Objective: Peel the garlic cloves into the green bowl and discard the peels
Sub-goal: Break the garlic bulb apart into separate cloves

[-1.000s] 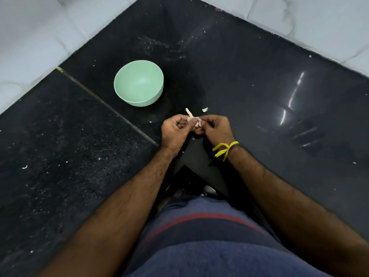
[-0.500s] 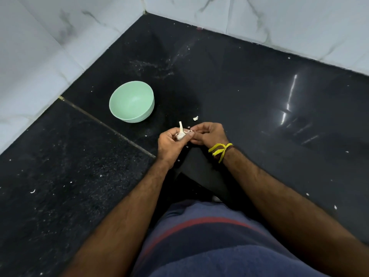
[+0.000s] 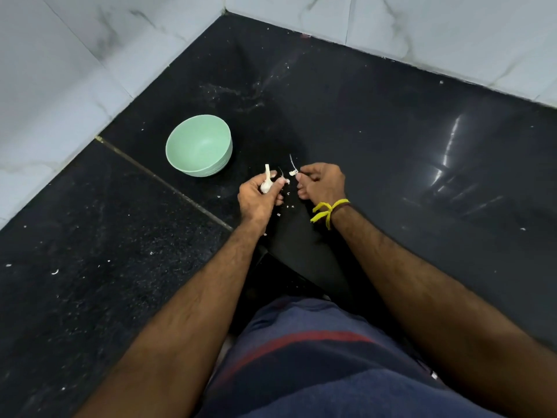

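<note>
The black counter point(image 3: 376, 152) fills a corner, bounded by white tiled walls point(image 3: 54, 70) at left and back, with wide bare stone to the right of the hands. The green bowl point(image 3: 199, 145) stands upright near the left wall, just beyond the left hand point(image 3: 259, 197), which grips the garlic point(image 3: 266, 184), stalk up. Just beside it, apart, the right hand point(image 3: 322, 185) pinches a peel point(image 3: 293, 168) between fingertips. No writing shows.

Bowl point(image 3: 199, 145) on the counter point(image 3: 376, 140), near the corner of the walls. Just right of the bowl and nearer the body, left hand point(image 3: 259, 198) with garlic point(image 3: 266, 184). Right hand point(image 3: 323, 184) further right of the bowl, pinching peel point(image 3: 293, 171), scraps point(image 3: 284, 206) below.
</note>
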{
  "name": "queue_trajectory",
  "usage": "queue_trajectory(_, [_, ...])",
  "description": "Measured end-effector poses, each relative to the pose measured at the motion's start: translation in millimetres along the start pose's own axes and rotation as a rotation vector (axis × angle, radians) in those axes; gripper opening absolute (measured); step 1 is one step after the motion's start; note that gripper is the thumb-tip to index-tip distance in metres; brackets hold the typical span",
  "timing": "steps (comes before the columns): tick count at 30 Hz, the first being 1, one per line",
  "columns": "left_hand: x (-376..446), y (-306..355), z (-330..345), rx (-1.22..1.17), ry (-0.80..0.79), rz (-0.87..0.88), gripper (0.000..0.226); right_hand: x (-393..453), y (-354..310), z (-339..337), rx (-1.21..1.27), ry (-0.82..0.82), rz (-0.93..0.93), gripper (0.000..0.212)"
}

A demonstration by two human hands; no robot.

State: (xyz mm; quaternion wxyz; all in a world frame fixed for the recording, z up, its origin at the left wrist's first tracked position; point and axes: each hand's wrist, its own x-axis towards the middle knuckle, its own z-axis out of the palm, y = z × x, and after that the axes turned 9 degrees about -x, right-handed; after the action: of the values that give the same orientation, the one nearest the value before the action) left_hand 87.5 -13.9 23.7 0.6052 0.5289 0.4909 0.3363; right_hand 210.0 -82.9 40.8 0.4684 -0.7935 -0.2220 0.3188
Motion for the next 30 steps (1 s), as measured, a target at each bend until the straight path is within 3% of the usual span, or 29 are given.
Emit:
queue_trajectory(4, [-6, -7, -6, -0.062, 0.074, -0.024, 0.024, 8, 5, -2, -0.124, 0.015, 0.01, 0.012])
queue_trajectory(6, [-13, -13, -9, -0.087, 0.071, -0.038, 0.017, 7, 24, -1, -0.163, 0.023, 0.011, 0.023])
queue_trajectory(10, [-31, -15, -10, -0.158, 0.006, -0.088, 0.019, -21, 28, -3, -0.04, 0.046, -0.021, 0.016])
queue_trajectory(13, [-41, -13, -14, -0.216, 0.011, -0.099, 0.026, -33, 24, 5, 0.027, -0.019, -0.09, 0.012])
queue_trajectory(22, [-52, -4, -24, -0.401, 0.063, -0.18, 0.016, -55, 19, 20, 0.172, -0.306, -0.153, 0.017])
queue_trajectory(30, [-46, -18, -33, -0.327, -0.123, -0.073, 0.013, -47, 13, 14, 0.181, -0.334, -0.076, 0.022])
